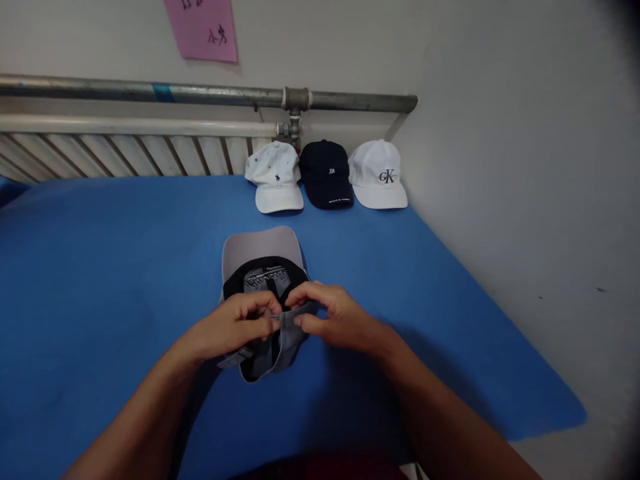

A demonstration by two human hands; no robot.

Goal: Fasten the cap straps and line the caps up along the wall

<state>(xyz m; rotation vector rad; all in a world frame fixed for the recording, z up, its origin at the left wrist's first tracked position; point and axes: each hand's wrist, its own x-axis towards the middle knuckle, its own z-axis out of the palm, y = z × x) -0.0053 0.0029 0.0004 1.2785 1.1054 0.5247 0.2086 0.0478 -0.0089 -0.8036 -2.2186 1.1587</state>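
Two nearly closed grips, left hand and right hand, pinched the gray baseball cap near its rear, apparently steadying it.

A plain heated room indoors, whether home or dormitory unclear: a white radiator at ten o'clock, a bare metal pipe from ten to one, a handwritten pink note at eleven on the pale wall.

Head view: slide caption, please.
Left hand and right hand pinch a gray cap in front of three caps in a row.
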